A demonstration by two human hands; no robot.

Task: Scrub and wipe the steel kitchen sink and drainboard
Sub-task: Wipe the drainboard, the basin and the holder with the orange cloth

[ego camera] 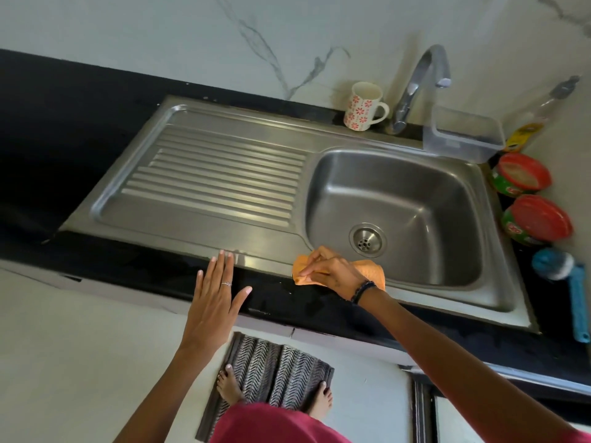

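A steel sink (396, 199) with a drain (367, 240) sits in a black counter, and its ribbed drainboard (217, 180) stretches to the left. My right hand (332, 271) grips an orange cloth (371, 270) on the sink's front rim, just left of the bowl. My left hand (214, 298) lies flat with straight fingers. Its fingertips touch the front edge of the drainboard.
A flowered mug (364, 107) and the tap (415, 87) stand behind the sink, next to a clear plastic tub (463, 135). Two red-lidded tins (524, 171) (540, 219), a bottle (527, 129) and a blue brush (569, 282) lie at the right. A mat (271, 375) covers the floor under my feet.
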